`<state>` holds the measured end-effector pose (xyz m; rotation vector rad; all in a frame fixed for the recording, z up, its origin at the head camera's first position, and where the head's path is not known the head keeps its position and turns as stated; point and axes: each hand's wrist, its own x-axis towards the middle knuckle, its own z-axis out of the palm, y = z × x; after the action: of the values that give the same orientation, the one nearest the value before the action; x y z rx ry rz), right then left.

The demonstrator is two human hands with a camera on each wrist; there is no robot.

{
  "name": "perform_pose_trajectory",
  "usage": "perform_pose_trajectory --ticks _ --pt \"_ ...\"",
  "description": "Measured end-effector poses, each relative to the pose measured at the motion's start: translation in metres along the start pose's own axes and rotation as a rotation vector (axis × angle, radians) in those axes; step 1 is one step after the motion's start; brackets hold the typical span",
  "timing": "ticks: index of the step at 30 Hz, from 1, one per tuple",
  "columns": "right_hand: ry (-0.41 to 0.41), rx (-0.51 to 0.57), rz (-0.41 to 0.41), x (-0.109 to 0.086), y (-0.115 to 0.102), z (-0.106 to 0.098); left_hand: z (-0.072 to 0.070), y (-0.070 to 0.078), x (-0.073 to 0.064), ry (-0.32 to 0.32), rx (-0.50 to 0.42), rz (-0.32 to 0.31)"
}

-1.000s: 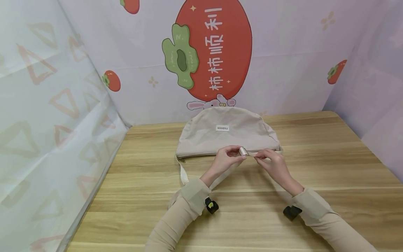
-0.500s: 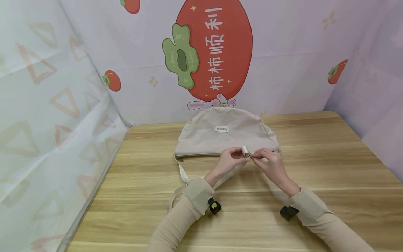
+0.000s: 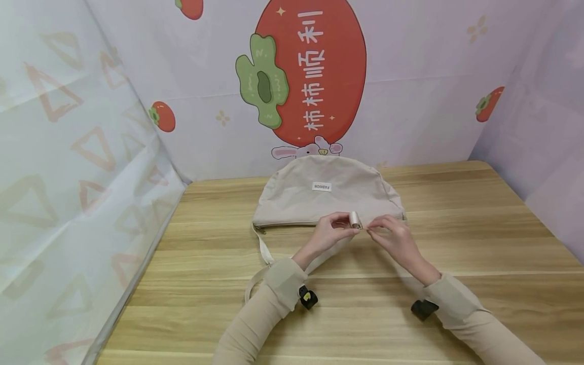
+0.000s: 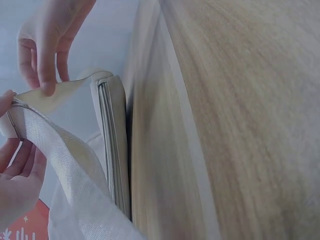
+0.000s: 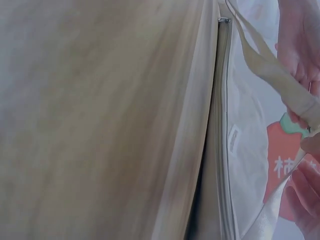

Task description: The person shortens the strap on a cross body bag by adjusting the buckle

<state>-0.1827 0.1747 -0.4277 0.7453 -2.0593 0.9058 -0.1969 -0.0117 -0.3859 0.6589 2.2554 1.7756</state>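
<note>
A: Where've we got the strap [image 3: 355, 218]?
B: Left to right: our left hand [image 3: 325, 235] pinches its loop at the buckle [image 4: 19, 104], then a short run heads rightward, roughly along the bag [image 3: 292, 203]'s near edge, into our right hand [image 3: 398, 241]'s finger-and-thumb pinch.
A: Buckle's nearer which hand?
B: Left, by the fingertips.

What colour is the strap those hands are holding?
The strap is pale cream; it shows best in the left wrist view.

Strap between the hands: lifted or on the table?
Lifted: left hand and right hand hold the strap above the table in left wrist view.
</note>
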Motion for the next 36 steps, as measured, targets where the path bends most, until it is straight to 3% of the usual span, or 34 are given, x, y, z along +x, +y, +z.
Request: perform_pose_trajectory --ticks 11,20,36 --pt "-0.038 -0.024 0.076 -0.005 0.009 -0.009 -0.003 0.001 -0.001 0.018 0.000 0.010" --pt "-0.017 -0.029 0.072 -0.002 0.004 -0.006 0.001 0.003 -0.001 0.029 -0.020 0.013" --pt "-0.011 0.046 0.076 0.005 -0.007 0.000 0.007 0.003 0.002 0.003 0.032 0.022"
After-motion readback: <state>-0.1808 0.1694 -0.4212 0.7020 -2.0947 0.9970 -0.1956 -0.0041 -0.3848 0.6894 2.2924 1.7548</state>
